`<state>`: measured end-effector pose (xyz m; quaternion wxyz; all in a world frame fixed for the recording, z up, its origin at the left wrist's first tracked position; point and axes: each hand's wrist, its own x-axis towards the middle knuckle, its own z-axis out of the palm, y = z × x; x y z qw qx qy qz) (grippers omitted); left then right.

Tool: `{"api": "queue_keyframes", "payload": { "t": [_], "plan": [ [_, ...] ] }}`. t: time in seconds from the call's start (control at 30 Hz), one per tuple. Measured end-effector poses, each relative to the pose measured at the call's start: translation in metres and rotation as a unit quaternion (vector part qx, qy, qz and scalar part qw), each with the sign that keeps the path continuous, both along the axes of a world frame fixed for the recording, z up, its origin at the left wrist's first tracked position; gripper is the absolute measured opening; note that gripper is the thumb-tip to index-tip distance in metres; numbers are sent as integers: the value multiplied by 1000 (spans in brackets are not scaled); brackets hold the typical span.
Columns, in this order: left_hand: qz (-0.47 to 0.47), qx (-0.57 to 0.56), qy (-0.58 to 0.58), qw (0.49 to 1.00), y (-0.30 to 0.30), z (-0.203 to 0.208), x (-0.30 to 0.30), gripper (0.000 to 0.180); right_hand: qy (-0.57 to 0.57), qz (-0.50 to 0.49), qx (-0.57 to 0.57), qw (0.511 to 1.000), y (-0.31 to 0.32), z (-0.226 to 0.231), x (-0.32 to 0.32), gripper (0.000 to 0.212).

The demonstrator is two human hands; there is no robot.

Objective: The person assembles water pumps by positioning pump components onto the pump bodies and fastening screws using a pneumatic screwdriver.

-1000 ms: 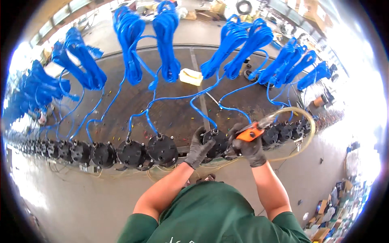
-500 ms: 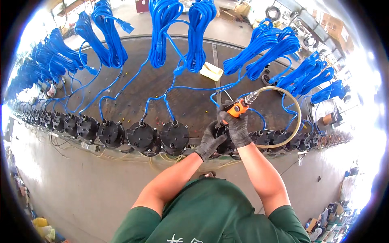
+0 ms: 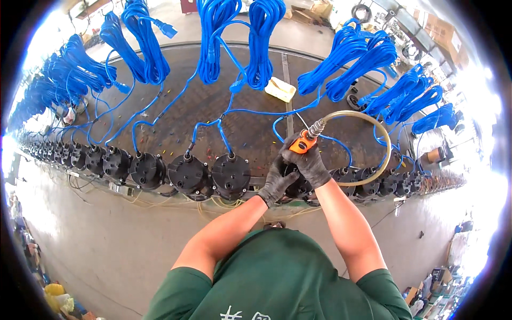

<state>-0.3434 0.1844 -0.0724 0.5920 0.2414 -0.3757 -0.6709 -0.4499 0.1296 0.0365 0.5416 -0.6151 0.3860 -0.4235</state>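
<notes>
My gloved right hand point(image 3: 313, 168) is wrapped around an orange air screwdriver point(image 3: 303, 144), whose metal hose fitting points up and away. A clear yellowish air hose point(image 3: 386, 146) loops from the fitting round to the right. Below the tool, a black round housing point(image 3: 300, 188) sits at the bench's near edge, partly covered by both hands. The gloved left hand point(image 3: 274, 184) grips the left side of this housing, its fingertips close to the tool. The screwdriver's tip is hidden behind the hands. Just left stands another black round housing point(image 3: 231, 176) with a blue cable.
Similar black housings point(image 3: 188, 176) line the bench edge on both sides. Bundled blue cables point(image 3: 260, 45) hang above the dark bench top point(image 3: 176, 125), their ends running to the housings. A pale yellow tray point(image 3: 280, 89) lies toward the back. Thin hoses dangle beneath the near edge.
The right hand and screwdriver have shifted slightly left, and the tool's fitting has swung left. The hose loop has moved left with it. My left hand stays at the same housing.
</notes>
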Motion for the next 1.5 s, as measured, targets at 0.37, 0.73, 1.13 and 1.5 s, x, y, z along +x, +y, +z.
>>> {"api": "queue_keyframes", "payload": {
  "t": [0.37, 0.73, 1.13, 1.5],
  "plan": [
    [-8, 29, 15, 999, 4, 4, -3, 97, -101, -85, 31, 991, 0, -6, -1, 34],
    [-17, 25, 40, 999, -5, 0, 4, 94, 25, -49, -35, 998, -5, 8, -2, 35],
    [-6, 28, 43, 999, -4, -17, -2, 94, -37, -26, 13, 999, -1, -3, -3, 28],
    [93, 80, -397, 910, 74, -146, 28, 42, -46, -53, 24, 997, -8, -4, -6, 29]
  ]
}}
